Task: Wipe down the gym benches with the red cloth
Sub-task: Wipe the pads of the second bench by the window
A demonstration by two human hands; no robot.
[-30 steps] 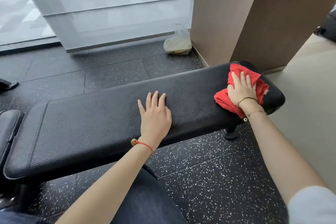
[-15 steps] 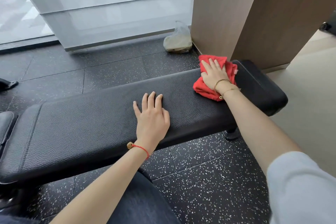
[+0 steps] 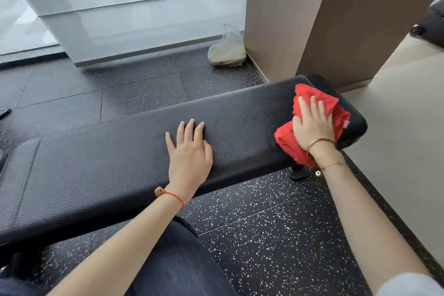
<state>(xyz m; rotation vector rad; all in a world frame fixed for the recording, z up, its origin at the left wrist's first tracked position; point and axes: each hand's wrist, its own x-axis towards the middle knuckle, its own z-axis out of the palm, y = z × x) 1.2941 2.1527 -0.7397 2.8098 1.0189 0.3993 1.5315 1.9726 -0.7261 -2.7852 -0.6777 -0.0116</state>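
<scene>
Head view, right hand [image 3: 312, 125] flat on red cloth [image 3: 336, 113], left hand [image 3: 189, 154] spread on bench [image 3: 108, 163]

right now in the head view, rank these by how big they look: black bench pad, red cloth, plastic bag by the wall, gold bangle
1. black bench pad, by far the largest.
2. red cloth, partly hidden under the right hand.
3. plastic bag; it sits farther from the camera, so its rank against the cloth is unsure.
4. gold bangle, smallest.
</scene>
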